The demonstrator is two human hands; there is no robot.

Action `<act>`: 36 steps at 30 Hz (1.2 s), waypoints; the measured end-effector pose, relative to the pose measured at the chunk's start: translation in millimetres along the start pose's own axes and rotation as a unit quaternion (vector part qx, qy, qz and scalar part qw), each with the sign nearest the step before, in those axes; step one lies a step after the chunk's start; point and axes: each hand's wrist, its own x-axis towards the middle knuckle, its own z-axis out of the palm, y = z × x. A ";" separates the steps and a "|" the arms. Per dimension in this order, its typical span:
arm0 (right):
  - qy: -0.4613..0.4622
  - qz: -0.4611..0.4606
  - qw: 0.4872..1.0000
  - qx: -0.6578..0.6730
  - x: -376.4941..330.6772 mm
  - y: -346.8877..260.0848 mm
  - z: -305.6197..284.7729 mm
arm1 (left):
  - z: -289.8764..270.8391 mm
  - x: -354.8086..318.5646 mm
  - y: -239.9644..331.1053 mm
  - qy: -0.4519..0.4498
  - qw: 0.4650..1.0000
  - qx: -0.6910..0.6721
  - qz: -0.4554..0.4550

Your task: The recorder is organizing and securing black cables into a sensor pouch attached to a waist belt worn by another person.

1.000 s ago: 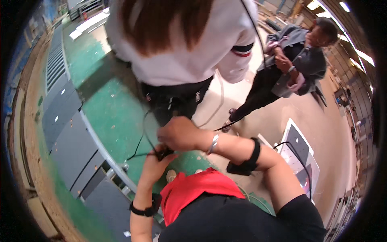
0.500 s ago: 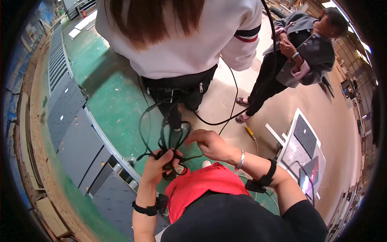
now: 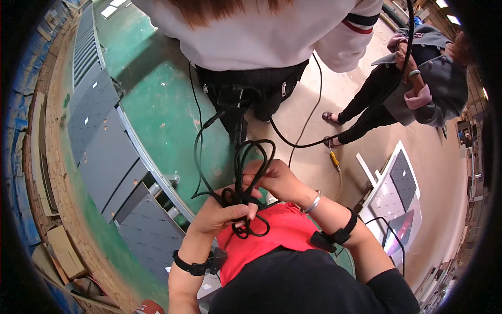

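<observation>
A looped bundle of black cable (image 3: 239,175) hangs between my hands, in front of my red garment. My left hand (image 3: 215,213) is closed round the lower part of the bundle, thumb across it, with small loops dangling below. On the right side of the bundle, my right hand (image 3: 269,178) has its fingers bent against the cable strands; the loops partly hide them. Strands run from the bundle up to a black box-like item (image 3: 238,97) at the waist of a person standing just ahead.
That person wears a white sweatshirt (image 3: 266,39). Another person in a grey jacket (image 3: 434,78) stands at the far right. Grey panels on a roller conveyor (image 3: 112,141) line the left. A laptop (image 3: 400,230) rests on a white table at right. A yellow-handled tool (image 3: 334,159) hangs nearby.
My left hand and the cable bundle have risen slightly and shifted right. My right hand has come onto the bundle from beside it. The view has tilted down a little.
</observation>
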 end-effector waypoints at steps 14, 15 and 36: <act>0.072 -0.226 0.891 -0.388 -16.1 -9.2 -15.3 | 16.6 21.8 -20.4 0.241 0.964 -0.028 0.105; 0.065 -0.235 0.874 -0.421 -17.7 -9.6 -15.4 | 20.0 22.8 -19.0 0.246 0.961 -0.032 0.119; 0.122 -0.052 0.929 -0.346 -33.5 -36.9 8.4 | 5.7 49.9 -36.7 0.278 0.762 0.475 0.342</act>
